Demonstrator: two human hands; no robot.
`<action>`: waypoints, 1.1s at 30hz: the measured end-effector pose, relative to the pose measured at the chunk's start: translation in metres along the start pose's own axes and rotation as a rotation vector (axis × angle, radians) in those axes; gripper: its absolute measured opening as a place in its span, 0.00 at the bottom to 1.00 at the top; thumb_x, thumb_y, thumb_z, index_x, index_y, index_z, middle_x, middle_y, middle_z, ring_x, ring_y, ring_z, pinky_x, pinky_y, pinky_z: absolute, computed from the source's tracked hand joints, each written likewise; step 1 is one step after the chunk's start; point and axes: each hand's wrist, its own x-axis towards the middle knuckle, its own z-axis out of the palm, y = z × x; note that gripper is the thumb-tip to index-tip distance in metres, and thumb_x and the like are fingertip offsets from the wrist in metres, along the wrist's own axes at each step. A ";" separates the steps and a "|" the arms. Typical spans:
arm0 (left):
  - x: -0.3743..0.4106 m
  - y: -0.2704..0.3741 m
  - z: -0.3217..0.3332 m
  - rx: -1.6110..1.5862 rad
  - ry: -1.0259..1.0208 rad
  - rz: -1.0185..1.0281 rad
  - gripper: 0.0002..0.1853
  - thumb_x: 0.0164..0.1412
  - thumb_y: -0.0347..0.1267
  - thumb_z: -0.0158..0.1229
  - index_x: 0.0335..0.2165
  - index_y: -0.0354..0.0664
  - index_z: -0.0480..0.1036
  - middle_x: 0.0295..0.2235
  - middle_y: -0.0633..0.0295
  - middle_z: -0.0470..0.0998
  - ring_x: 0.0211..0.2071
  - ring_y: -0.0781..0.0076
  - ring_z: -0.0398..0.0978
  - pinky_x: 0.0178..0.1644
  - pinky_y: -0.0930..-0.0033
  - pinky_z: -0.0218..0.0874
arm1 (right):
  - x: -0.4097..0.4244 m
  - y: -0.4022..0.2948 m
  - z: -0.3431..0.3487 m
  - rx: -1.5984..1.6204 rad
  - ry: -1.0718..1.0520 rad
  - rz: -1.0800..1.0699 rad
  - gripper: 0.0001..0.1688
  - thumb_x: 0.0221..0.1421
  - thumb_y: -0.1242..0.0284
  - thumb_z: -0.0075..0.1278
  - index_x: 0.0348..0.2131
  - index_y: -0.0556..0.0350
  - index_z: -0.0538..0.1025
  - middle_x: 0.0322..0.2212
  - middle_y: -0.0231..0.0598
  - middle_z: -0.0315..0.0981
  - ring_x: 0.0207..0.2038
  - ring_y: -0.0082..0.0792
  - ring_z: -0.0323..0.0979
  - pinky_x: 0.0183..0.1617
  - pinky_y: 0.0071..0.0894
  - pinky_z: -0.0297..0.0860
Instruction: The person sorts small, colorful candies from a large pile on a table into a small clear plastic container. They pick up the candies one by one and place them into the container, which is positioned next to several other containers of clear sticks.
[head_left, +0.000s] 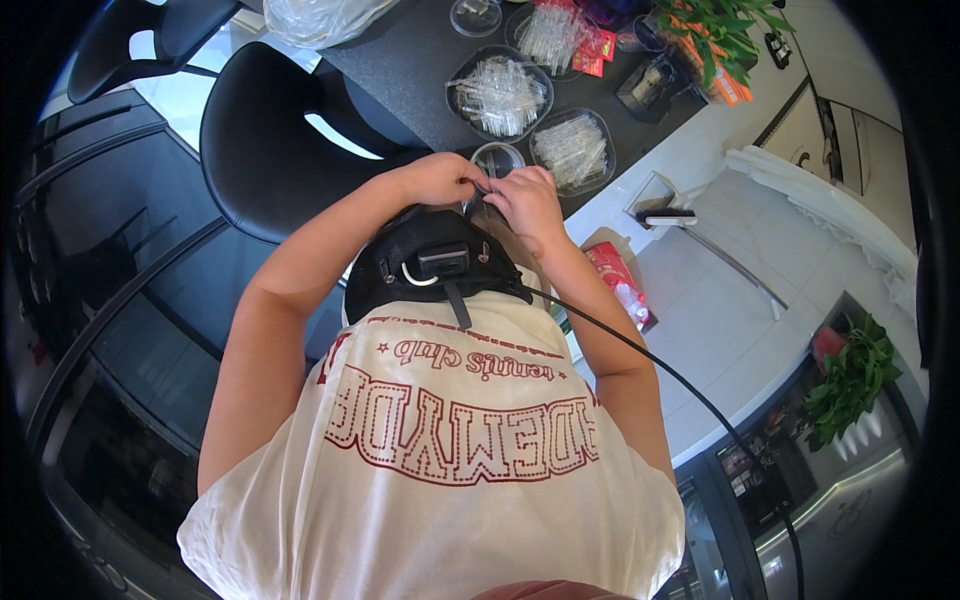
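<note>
My left hand (448, 178) and my right hand (526, 196) meet at the near edge of the dark table, fingertips pinched close together. Something small and thin, seemingly clear, is between them; what it is cannot be told. Just beyond the fingers stands a round clear container (498, 159) with a few thin pieces in it. Behind it, a black plastic tray (501, 94) holds a heap of clear slender tubes. To its right, a second tray (573, 151) is filled with similar tubes. Farther back lies another pile of clear tubes (552, 37) beside red packets (594, 52).
A black chair (259, 142) stands left of the table. A clear plastic bag (319, 19) lies at the back left, a round clear lid (475, 15) near it. A dark transparent box (654, 88) and a leafy plant (709, 37) are at right. A black cable (637, 346) crosses my right arm.
</note>
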 end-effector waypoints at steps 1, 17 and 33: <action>0.001 -0.001 -0.001 -0.017 -0.005 -0.019 0.18 0.52 0.26 0.51 0.43 0.41 0.77 0.27 0.51 0.79 0.28 0.60 0.77 0.36 0.63 0.67 | 0.000 0.001 0.001 0.018 0.014 0.004 0.11 0.43 0.66 0.60 0.29 0.49 0.81 0.26 0.31 0.77 0.36 0.33 0.71 0.49 0.38 0.62; -0.003 0.003 -0.006 0.220 0.049 -0.004 0.15 0.54 0.29 0.53 0.41 0.42 0.75 0.27 0.48 0.78 0.30 0.51 0.76 0.37 0.56 0.66 | 0.005 -0.013 -0.015 -0.221 0.040 -0.106 0.05 0.46 0.71 0.53 0.21 0.50 0.75 0.21 0.32 0.71 0.35 0.32 0.71 0.55 0.40 0.61; -0.004 0.007 0.005 0.394 -0.002 0.005 0.19 0.53 0.30 0.52 0.45 0.44 0.74 0.31 0.49 0.78 0.34 0.49 0.76 0.39 0.51 0.66 | -0.005 -0.012 -0.005 -0.177 -0.053 -0.068 0.14 0.44 0.66 0.60 0.34 0.48 0.79 0.27 0.31 0.73 0.40 0.32 0.69 0.55 0.39 0.59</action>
